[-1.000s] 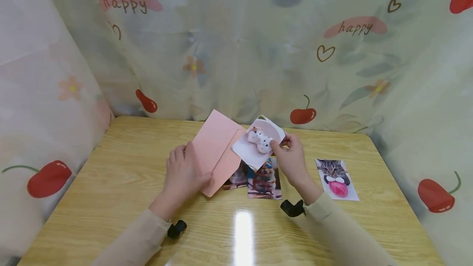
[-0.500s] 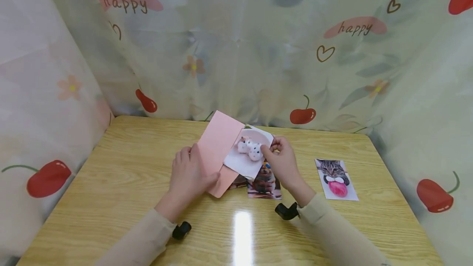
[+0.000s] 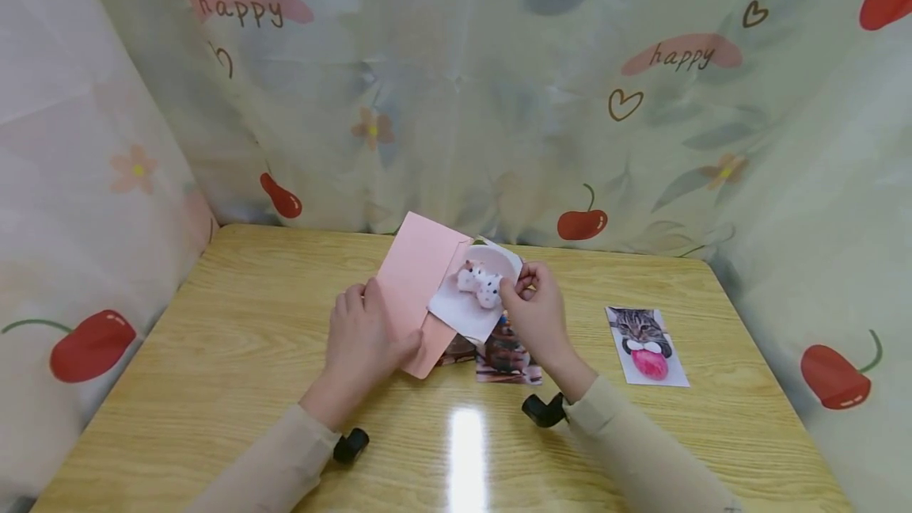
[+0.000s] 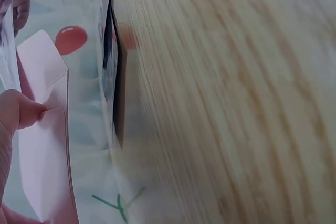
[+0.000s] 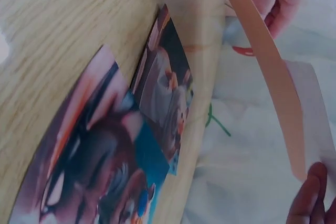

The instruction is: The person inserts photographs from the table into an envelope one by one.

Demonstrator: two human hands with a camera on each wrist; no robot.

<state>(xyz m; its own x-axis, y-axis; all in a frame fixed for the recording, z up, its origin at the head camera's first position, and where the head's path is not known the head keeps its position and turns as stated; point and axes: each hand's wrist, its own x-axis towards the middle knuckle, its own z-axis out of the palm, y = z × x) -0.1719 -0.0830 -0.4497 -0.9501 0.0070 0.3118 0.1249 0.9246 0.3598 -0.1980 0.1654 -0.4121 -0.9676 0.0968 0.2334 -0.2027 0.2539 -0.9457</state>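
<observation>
Head: left hand (image 3: 363,339) pinching envelope (image 3: 420,260), right hand (image 3: 536,307) pinching photo (image 3: 463,303) right at its mouth; cat pic (image 3: 647,347) lying off right on table (image 3: 249,339). Left wrist: thumb (image 4: 20,109) pressing envelope. Right wrist: two more pics (image 5: 102,161) lying on table. Guessing it's slotting step; next move probably needing photo edge lined up with opening.

Cat photo (image 3: 647,347) on table (image 3: 235,355), right of envelope (image 3: 420,264) and card (image 3: 473,290); curtain (image 3: 456,141) behind.
</observation>
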